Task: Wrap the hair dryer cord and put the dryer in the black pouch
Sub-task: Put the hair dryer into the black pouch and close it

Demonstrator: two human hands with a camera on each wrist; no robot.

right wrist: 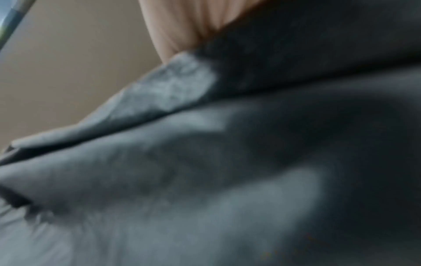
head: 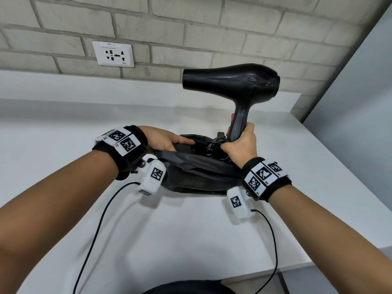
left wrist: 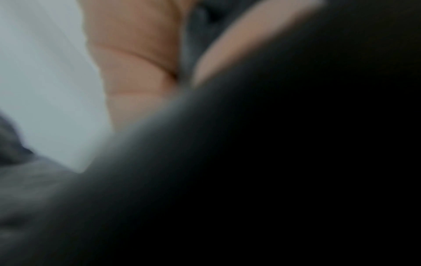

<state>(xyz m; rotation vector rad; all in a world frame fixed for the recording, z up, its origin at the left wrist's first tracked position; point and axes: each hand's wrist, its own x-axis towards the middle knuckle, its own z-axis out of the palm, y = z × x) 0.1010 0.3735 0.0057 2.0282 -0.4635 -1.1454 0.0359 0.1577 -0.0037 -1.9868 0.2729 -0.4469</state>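
Observation:
A black hair dryer (head: 231,81) stands upright, its barrel pointing left, above the black pouch (head: 197,168) on the white counter (head: 63,134). My right hand (head: 239,145) grips the dryer's handle low down, together with the coiled black cord (head: 214,145), which sits at the pouch's mouth. My left hand (head: 163,139) holds the pouch's far rim, thumb on top, keeping the mouth apart. Both wrist views are blurred: the left wrist view has my left hand's fingers (left wrist: 136,63) against dark fabric (left wrist: 273,162), and the right wrist view is filled with grey-black pouch fabric (right wrist: 205,180).
A white wall socket (head: 113,54) is set in the brick wall behind the counter. A raised ledge (head: 127,88) runs along the wall. A grey panel (head: 360,102) closes off the right side. The counter's near edge (head: 297,266) lies at lower right. Thin black cables (head: 93,230) trail from the wrist cameras.

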